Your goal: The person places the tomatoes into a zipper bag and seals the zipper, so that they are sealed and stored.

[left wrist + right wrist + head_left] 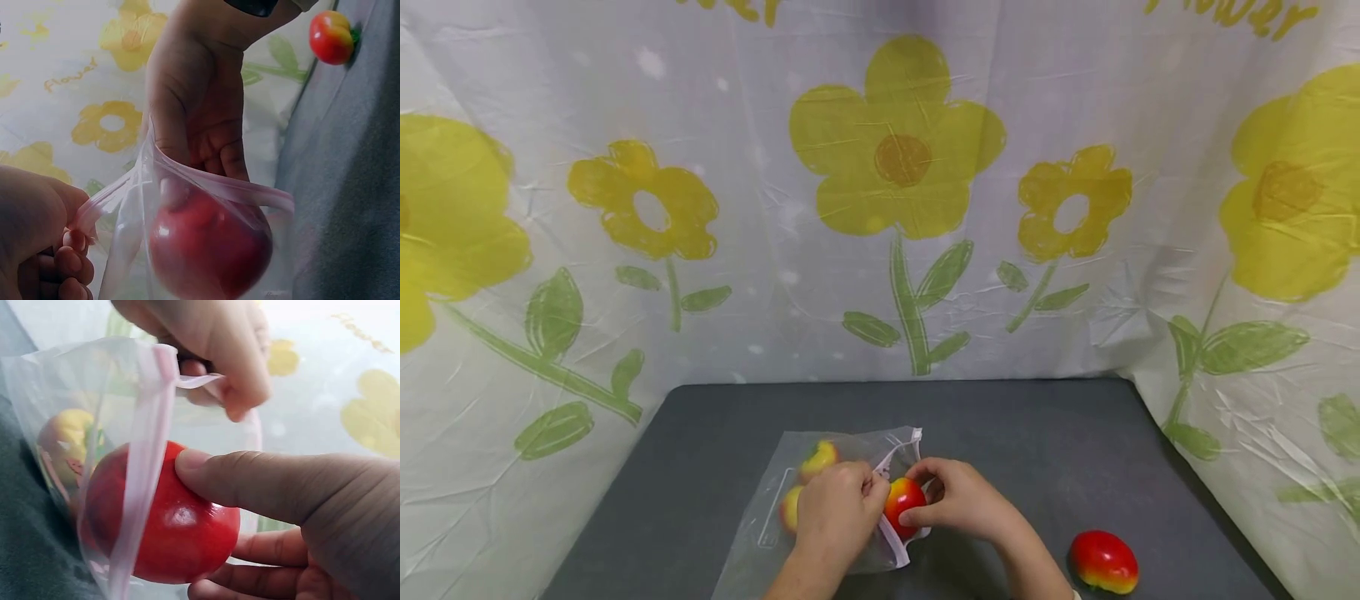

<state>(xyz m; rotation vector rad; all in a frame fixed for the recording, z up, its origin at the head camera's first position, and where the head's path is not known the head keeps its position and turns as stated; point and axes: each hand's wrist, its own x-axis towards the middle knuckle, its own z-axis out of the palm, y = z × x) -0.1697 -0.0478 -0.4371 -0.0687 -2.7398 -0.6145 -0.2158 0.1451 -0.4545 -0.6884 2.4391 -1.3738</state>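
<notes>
A clear zip bag (767, 521) with a pinkish zip edge lies on the dark table, its mouth facing right. My left hand (837, 510) pinches the bag's edge and holds the mouth apart. With thumb and fingers, my right hand (966, 502) grips a glossy red fruit (187, 519) with some yellow on it. That fruit is partly inside the mouth, behind the zip strip in the right wrist view. Deeper in the bag sit a yellow-red fruit (820, 460) and another yellowish one (790, 507), partly hidden by my left hand.
Another red-and-yellow fruit (1103, 562) with a green stem rests on the dark grey table (1022, 442), right of my right forearm. A white cloth (760, 250) printed with yellow flowers stands round the back and sides.
</notes>
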